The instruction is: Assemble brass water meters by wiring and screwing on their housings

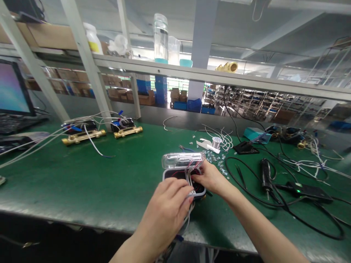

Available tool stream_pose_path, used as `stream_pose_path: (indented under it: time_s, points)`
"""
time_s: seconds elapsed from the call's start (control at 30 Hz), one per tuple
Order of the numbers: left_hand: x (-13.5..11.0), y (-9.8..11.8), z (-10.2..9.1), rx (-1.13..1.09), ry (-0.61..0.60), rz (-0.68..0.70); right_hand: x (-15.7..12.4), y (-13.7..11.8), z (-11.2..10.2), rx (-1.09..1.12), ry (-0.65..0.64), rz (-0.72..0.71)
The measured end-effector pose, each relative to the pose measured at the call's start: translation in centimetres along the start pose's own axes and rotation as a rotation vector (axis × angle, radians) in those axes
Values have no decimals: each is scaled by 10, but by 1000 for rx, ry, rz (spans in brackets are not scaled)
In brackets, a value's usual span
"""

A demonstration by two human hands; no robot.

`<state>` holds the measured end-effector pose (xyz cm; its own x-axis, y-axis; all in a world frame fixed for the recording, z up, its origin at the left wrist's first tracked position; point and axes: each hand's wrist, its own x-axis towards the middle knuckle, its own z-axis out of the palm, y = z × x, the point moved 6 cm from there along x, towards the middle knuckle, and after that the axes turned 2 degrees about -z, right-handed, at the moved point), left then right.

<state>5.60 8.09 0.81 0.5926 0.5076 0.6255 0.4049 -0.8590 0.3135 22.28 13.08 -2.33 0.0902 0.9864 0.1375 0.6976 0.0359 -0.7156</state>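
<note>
- A long workbench with a green mat fills the lower view, and a metal shelf rack runs along its far side; beyond it, blue crates and cardboard boxes stand on a factory floor.
- At the far left of the bench stand a computer monitor and a keyboard.
- Two brass meters with black tops lie side by side on the mat, trailing white wires.
- A third meter unit sits near the bench's front edge, between the two hands. Its black housing lies flat, with a clear plastic cover tilted up behind it, and red and white wires cross the opening.
- The left hand is nearest the bench edge, its fingers curled shut around the white wires at the housing's front.
- The right hand reaches over from the other side, fingers bent down among the wires in the housing — whether they are pinching anything, I cannot tell.
- To the right lie a soldering iron, tangled black cables, and a teal soldering station.
- Just behind the unit are a small spool of solder wire and scattered small clear connectors — each tiny against the mat.
</note>
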Motion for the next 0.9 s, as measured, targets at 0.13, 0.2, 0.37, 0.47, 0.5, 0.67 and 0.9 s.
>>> stream_pose_path:
  time_s: [0.13,0.2,0.37,0.47,0.5,0.67,0.9]
  points:
    - [10,8,27,130,-264,98,1,4,2,74,-24,7]
    - [13,4,37,181,-349,70,0,5,2,139,-45,-2]
    - [15,3,42,204,-412,37,-10,0,-3,403,-241,-43]
    - [14,3,41,184,-428,17,-15,-2,-8,540,-347,-34]
    - [14,3,41,179,-429,14,-15,0,-10,569,-361,-22]
    - [14,3,39,163,-428,20,-8,13,-4,621,-339,65]
    - [14,3,36,156,-342,70,4,14,11,588,-296,114]
